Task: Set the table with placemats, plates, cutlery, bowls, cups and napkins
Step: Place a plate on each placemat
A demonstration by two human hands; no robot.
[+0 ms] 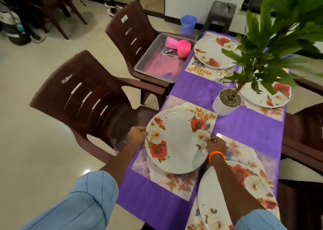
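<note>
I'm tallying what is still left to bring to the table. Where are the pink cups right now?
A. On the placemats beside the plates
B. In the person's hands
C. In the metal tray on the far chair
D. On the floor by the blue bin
C: the pink cups lie in the metal tray on the far chair, while both hands hold a plate.

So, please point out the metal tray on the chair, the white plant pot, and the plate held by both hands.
metal tray [148, 72]: head view, near rim.
white plant pot [220, 108]: head view, outer wall.
plate [178, 142]: head view, bare centre.

Single head view looks steeply down, close above the purple-clothed table [244, 130].
</note>
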